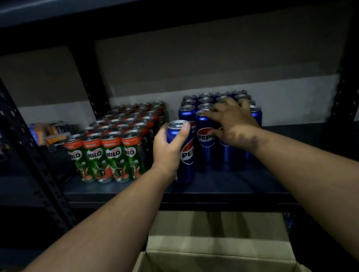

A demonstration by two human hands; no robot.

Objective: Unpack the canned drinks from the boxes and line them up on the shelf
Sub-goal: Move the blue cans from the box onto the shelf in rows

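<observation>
A block of blue Pepsi cans stands on the dark shelf, right of a block of green Milo cans. My left hand grips one blue Pepsi can upright at the front left corner of the Pepsi block, its base on or just above the shelf. My right hand lies over the front Pepsi cans, fingers spread across their tops and thumb against a can's side. Those cans are partly hidden by the hand.
An open cardboard box sits below the shelf edge, in front of me. Perforated black uprights frame the shelf at left and right. Small packets lie on the neighbouring shelf to the left. Bare shelf surface stretches right of the Pepsi cans.
</observation>
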